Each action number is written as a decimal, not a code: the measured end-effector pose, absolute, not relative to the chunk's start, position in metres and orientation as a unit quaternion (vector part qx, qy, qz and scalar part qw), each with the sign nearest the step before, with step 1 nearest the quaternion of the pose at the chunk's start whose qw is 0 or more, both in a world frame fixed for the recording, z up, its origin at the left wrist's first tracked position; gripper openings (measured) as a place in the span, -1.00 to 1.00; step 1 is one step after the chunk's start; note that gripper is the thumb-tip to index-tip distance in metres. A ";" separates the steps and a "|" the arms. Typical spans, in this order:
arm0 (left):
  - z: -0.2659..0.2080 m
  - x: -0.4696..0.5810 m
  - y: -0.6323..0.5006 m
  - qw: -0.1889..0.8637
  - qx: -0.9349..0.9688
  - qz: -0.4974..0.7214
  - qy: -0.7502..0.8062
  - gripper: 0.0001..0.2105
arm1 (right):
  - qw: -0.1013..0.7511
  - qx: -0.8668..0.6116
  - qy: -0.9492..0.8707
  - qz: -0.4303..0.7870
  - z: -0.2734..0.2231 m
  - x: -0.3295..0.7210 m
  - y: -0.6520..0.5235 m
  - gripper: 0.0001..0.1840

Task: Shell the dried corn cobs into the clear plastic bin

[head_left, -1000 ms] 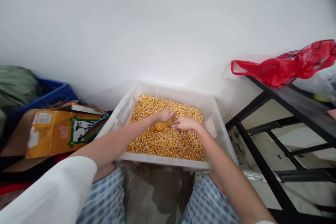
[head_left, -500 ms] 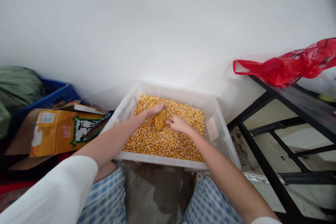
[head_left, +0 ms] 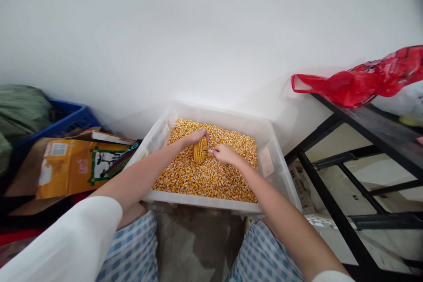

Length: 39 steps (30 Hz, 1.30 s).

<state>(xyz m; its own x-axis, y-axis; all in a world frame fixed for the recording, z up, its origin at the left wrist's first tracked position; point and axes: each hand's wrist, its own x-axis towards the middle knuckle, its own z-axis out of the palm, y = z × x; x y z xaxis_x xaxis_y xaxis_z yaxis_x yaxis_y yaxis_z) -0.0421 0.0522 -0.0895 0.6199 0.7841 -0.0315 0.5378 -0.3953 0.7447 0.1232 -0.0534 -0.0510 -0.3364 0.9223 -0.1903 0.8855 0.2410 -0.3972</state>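
Well to the left of the left hand (head_left: 197, 135), a barcode label (head_left: 59, 149) is carried by an orange printed cardboard box (head_left: 76, 172); its small pinkish lettering cannot be read. Between that box and the left forearm, a letter G in pale teal can be made out on a dark mesh-like bag (head_left: 121, 161). Far to the right of the right hand (head_left: 223, 154), dark printing is borne by a crumpled red plastic bag (head_left: 353, 90), but no word can be read; the bag is supported by a black-framed surface (head_left: 393, 128).

The yellow corn cob (head_left: 199, 155) is held directly beneath the left hand, whose fingers are curled over its upper end. Its lower end is tilted toward the person, just left of the right hand. By the right hand's closed fingertips a thin dark tool (head_left: 206, 150) is pinched, pointed at the cob's side. Below both hands, loose yellow-and-white kernels (head_left: 211, 180) are contained in a translucent white plastic bin (head_left: 205, 201).
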 end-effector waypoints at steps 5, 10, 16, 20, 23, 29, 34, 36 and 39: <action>-0.080 -0.045 0.048 0.352 0.839 0.159 0.384 -0.47 | 0.067 -0.559 -0.789 0.247 -0.052 0.137 -0.047 -0.53; -0.070 -0.046 0.042 0.367 0.822 0.171 0.400 -0.46 | 0.057 -0.509 -0.827 0.233 -0.049 0.135 -0.049 -0.54; -0.071 -0.046 0.041 0.394 0.811 0.166 0.400 -0.48 | 0.024 -0.549 -0.818 0.171 -0.047 0.128 -0.054 -0.55; -0.076 -0.048 0.043 0.408 0.791 0.173 0.421 -0.48 | 0.012 -0.562 -0.816 0.135 -0.048 0.127 -0.055 -0.52; -0.080 -0.049 0.046 0.411 0.787 0.181 0.422 -0.47 | 0.006 -0.559 -0.820 0.118 -0.048 0.124 -0.056 -0.51; -0.085 -0.049 0.050 0.421 0.772 0.191 0.436 -0.51 | -0.027 -0.570 -0.817 0.084 -0.043 0.118 -0.061 -0.52; -0.084 -0.049 0.049 0.412 0.766 0.196 0.453 -0.49 | -0.024 -0.571 -0.818 0.063 -0.041 0.117 -0.063 -0.50; -0.082 -0.050 0.049 0.402 0.766 0.198 0.461 -0.49 | -0.014 -0.574 -0.816 0.064 -0.042 0.117 -0.063 -0.48; -0.081 -0.051 0.048 0.386 0.767 0.199 0.471 -0.49 | -0.009 -0.581 -0.809 0.089 -0.047 0.116 -0.062 -0.46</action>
